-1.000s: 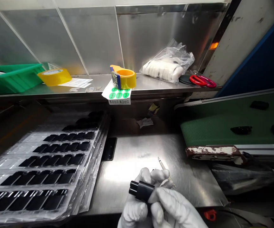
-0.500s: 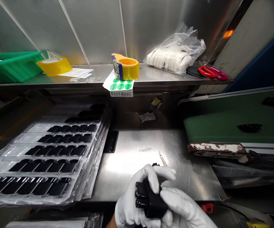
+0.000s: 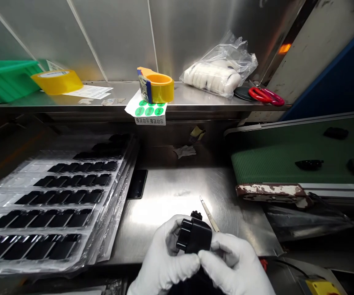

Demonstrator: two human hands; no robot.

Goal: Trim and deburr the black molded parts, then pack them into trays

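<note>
A black plastic housing [image 3: 197, 237] with short round posts on its left side is held low over the bench's front, between both hands. My left hand [image 3: 166, 254], in a white glove, grips it from the left, thumb along its lower edge. My right hand [image 3: 236, 262], gloved too, pinches its lower right corner. Just behind the housing sits another small black part [image 3: 196, 214], mostly hidden. A craft knife [image 3: 209, 214] with a pale handle lies on the metal bench [image 3: 177, 186], beyond the right hand.
On the left are stacked clear trays [image 3: 72, 229] with rows of black parts, beside a phone [image 3: 137, 184]. A green conveyor belt [image 3: 265, 159] carrying black parts runs at right. The shelf holds a tape dispenser [image 3: 161, 88], bagged white rolls [image 3: 212, 76], red-handled scissors [image 3: 265, 96] and a green bin [image 3: 7, 82].
The housing has been turned and raised in my hands. My left fingers have come off its top, and its thumb is now at the lower edge. Parts on the belt have shifted left.
</note>
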